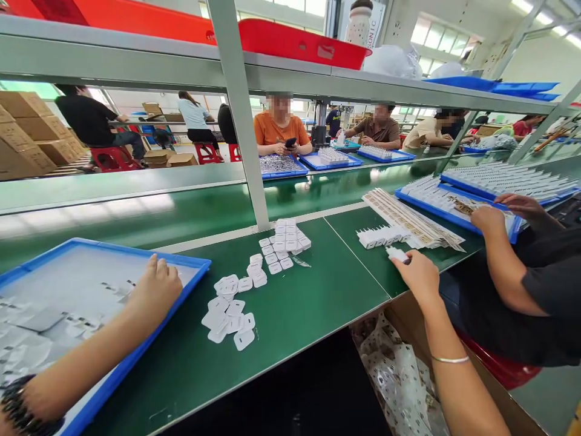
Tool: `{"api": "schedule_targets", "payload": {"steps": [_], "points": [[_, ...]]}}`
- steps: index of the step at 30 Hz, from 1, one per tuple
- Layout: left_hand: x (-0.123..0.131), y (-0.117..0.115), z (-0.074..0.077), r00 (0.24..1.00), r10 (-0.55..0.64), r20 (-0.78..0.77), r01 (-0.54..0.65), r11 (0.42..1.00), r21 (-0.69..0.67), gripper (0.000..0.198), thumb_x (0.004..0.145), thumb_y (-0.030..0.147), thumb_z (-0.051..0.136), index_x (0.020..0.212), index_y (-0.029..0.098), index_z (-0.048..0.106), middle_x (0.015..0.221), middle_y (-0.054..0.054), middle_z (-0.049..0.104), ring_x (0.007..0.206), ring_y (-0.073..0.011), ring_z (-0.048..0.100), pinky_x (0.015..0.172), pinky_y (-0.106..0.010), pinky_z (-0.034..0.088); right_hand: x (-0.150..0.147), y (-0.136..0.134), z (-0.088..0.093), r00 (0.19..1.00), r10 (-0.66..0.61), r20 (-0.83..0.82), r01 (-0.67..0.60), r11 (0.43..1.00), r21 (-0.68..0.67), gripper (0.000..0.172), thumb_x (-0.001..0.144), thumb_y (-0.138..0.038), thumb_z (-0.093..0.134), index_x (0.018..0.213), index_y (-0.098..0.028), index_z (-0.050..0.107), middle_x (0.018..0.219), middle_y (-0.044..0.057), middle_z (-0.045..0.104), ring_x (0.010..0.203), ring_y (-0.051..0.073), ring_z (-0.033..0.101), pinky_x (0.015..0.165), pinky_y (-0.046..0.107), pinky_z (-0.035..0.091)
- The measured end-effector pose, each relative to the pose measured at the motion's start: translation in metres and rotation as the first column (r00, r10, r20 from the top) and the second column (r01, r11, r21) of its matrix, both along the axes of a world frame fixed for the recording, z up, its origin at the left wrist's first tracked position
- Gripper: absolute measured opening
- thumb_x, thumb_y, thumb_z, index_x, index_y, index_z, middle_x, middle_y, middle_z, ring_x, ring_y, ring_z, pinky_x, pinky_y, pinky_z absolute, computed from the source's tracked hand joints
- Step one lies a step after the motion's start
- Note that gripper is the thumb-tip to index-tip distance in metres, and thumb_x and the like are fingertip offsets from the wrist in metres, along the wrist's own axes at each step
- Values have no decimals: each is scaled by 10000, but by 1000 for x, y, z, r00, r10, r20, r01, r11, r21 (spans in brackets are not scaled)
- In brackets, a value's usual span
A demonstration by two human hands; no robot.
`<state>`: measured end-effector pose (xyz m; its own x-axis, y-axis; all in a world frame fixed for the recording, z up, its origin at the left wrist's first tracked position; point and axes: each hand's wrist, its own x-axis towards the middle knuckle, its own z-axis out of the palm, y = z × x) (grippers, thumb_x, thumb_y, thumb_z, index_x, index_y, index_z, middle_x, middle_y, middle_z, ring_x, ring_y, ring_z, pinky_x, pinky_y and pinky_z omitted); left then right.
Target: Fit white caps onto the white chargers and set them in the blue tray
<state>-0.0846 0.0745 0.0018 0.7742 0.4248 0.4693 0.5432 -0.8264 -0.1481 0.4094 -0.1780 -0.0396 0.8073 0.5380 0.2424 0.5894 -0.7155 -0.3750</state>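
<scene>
My left hand is over the right side of a blue-rimmed tray, near small white parts with dark metal bits. Its fingers are curled together, and anything inside them is hidden. At the table's front edge, my right hand pinches a small white plastic block. Just beyond it stands a row of similar white blocks with thin prongs pointing up. Between my hands lie loose white rounded-square plates, and behind them is a neater stack of such plates.
Long printed card strips lie beyond my right hand. A co-worker's hands work over a blue tray at right. A metal post holds a shelf overhead. Below the table edge, a carton holds plastic wrap.
</scene>
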Motion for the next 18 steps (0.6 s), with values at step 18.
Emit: {"api": "schedule_targets", "payload": {"steps": [18], "points": [[56,-159,0,996,-91,11,86,969,230,300,925,145,429,1087,80,672,1288,-133,625,1230,-290,556,1121,-466,346,-43,93,12,985,132,108,-117,985,-130,675,781,-399,655,1320,-76,410,1172,265,586,1122,407,518,864,451,375]]}}
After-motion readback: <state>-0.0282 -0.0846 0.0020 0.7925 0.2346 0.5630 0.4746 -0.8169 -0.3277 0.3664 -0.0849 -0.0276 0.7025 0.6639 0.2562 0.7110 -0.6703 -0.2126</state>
